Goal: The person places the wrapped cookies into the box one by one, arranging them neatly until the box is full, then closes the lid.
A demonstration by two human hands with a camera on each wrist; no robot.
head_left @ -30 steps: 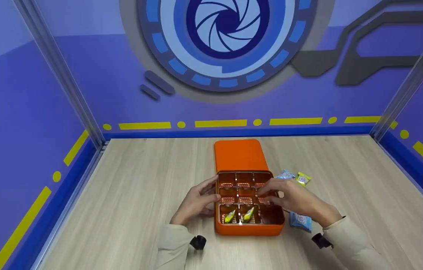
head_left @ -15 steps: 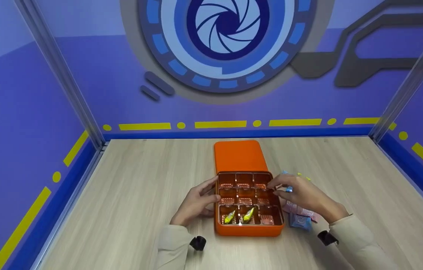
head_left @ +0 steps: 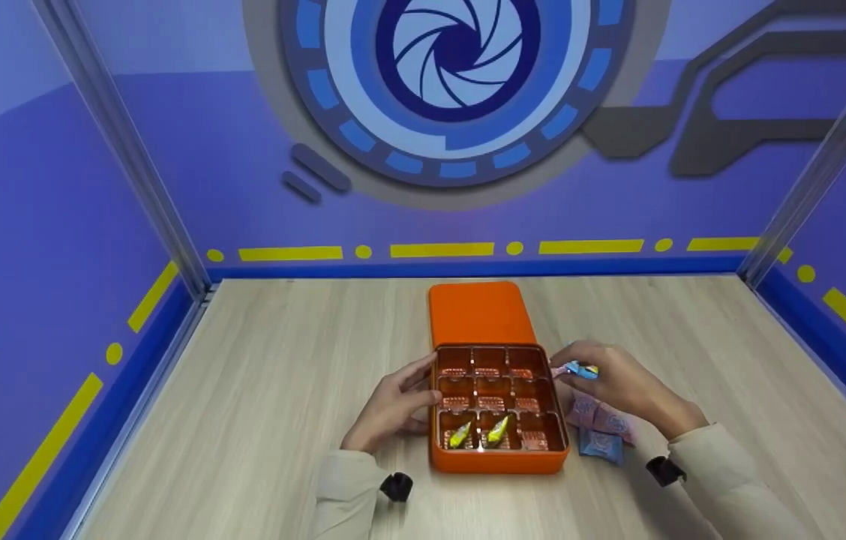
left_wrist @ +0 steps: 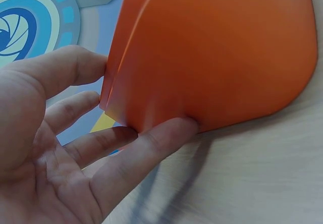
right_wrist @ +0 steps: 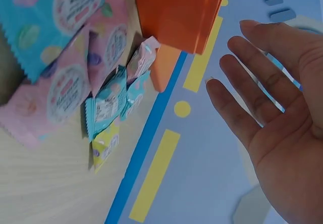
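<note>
An orange box (head_left: 498,460) stands on the table, its clear tray split into several compartments. Two yellow-wrapped candies (head_left: 498,430) lie in the near row, in the left and middle compartments. My left hand (head_left: 391,405) rests against the box's left side; in the left wrist view its outstretched fingers touch the orange wall (left_wrist: 217,57). Just right of the box my right hand (head_left: 618,382) hovers over wrapped candies. The right wrist view shows that hand with loosely spread fingers and nothing between them. Blue (right_wrist: 45,27), pink (right_wrist: 63,90) and yellow (right_wrist: 106,146) candies lie beyond it.
An orange lid (head_left: 479,313) lies directly behind the box. Pink candies (head_left: 610,425) and a blue candy (head_left: 601,448) lie on the wooden table (head_left: 280,390) to the right. Purple-blue panels (head_left: 190,165) wall the table at the back and sides.
My right hand has moved from above the right column of compartments to the candies beside the box. The left hand and the box have stayed in place.
</note>
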